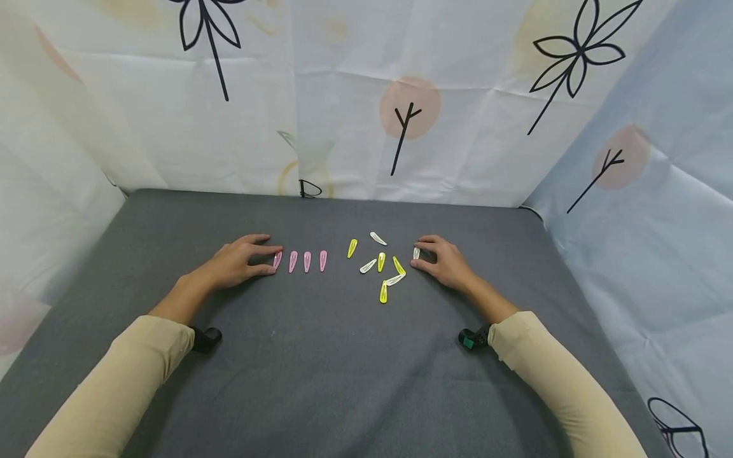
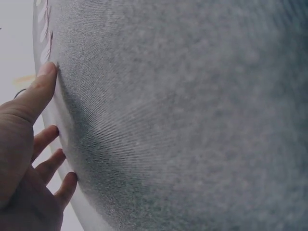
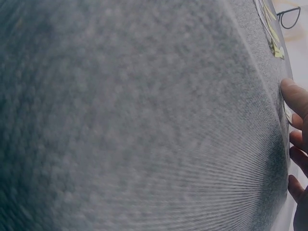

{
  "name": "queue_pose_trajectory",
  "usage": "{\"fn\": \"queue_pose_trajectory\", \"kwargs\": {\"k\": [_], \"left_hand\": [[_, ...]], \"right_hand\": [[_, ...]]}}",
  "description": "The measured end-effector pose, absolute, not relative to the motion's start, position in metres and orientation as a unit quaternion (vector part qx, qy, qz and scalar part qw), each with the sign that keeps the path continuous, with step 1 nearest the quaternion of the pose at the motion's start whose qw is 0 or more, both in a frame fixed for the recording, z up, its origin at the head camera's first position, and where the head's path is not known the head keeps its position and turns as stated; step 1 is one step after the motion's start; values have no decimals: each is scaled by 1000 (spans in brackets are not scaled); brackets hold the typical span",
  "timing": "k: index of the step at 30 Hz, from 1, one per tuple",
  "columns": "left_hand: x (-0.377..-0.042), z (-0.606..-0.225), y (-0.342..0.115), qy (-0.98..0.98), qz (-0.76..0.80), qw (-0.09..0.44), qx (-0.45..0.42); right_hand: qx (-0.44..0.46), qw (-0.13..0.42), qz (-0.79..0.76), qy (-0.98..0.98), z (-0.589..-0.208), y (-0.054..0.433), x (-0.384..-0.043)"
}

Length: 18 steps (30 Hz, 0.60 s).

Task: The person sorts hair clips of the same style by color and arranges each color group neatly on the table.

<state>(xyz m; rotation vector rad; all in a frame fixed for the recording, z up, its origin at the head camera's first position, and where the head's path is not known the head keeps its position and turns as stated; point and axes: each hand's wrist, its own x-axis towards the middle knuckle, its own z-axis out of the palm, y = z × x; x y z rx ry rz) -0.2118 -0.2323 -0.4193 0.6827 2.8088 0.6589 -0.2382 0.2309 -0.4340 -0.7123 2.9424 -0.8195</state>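
At the left end of a row of pink snap hair clips, my left hand (image 1: pixel 243 259) pinches a pink hair clip (image 1: pixel 277 259) by its two ends, between thumb and forefinger. Other pink hair clips (image 1: pixel 307 261) stand upright in line to its right. My right hand (image 1: pixel 446 262) holds a white hair clip (image 1: pixel 416 253) the same way, right of a loose group. That group mixes yellow hair clips (image 1: pixel 381 261) with white hair clips (image 1: pixel 368 266) at various angles. In the left wrist view the thumb (image 2: pixel 41 91) hides the held clip.
A grey cloth (image 1: pixel 321 369) covers the table under everything. White printed curtains (image 1: pixel 343 95) stand behind the far edge and along both sides. Black wrist straps (image 1: pixel 206 340) show below both cuffs.
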Motion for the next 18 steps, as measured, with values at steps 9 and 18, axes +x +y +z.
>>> {"fn": "queue_pose_trajectory", "kwargs": {"k": [9, 18], "left_hand": [[-213, -420, -234, 943, 219, 93, 232], [-214, -419, -233, 942, 220, 96, 237]], "right_hand": [[-232, -16, -263, 936, -434, 230, -237], [-226, -15, -269, 936, -434, 230, -235]]}}
